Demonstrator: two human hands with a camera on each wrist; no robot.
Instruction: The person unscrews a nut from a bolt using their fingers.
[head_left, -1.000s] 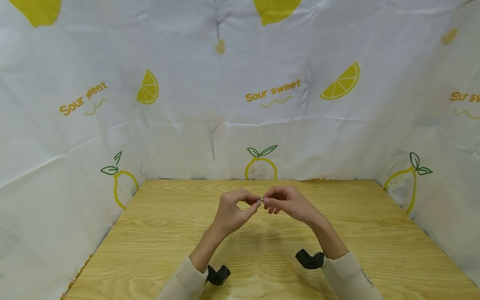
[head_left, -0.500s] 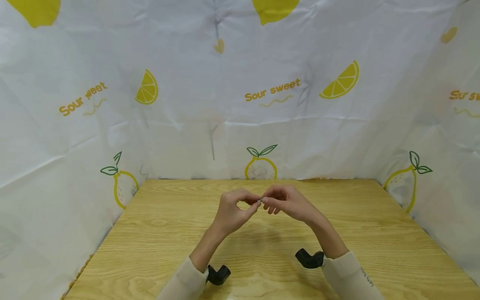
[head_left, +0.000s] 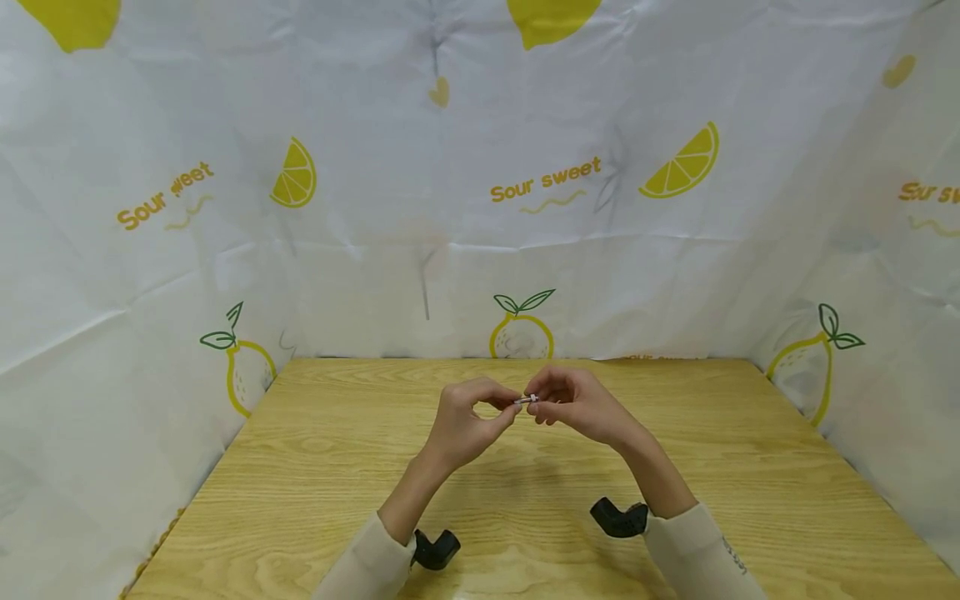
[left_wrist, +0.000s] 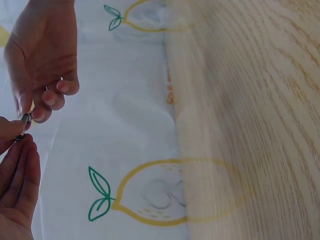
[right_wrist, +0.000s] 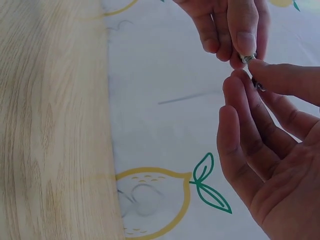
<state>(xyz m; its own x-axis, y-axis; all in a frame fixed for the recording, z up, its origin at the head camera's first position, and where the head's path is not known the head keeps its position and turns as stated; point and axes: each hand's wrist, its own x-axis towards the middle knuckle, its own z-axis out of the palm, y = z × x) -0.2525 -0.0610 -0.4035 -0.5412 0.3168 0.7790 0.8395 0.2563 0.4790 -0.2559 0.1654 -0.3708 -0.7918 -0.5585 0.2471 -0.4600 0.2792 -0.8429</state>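
Note:
A small silvery metal bolt (head_left: 525, 400) is held up over the table between both hands. My left hand (head_left: 461, 421) pinches its left end between thumb and fingertips. My right hand (head_left: 581, 410) has its thumb and forefinger curled about the wider right end, which shows between them in the head view. From the right wrist, a shiny piece of the bolt (right_wrist: 247, 58) shows at the left thumbnail, and a darker end lies by the right thumb. The left wrist view has the bolt (left_wrist: 25, 119) partly hidden behind fingertips.
A wood-grain table (head_left: 375, 483) lies under the hands. White cloth (head_left: 375, 275) printed with lemons encloses its back and sides. A black wrist mount (head_left: 437, 550) juts inward from the left cuff, and another black mount (head_left: 619, 518) from the right cuff.
My right thumb and forefinger have parted slightly, so the bolt's wider right end now shows where fingers covered it. The left hand stays in place.

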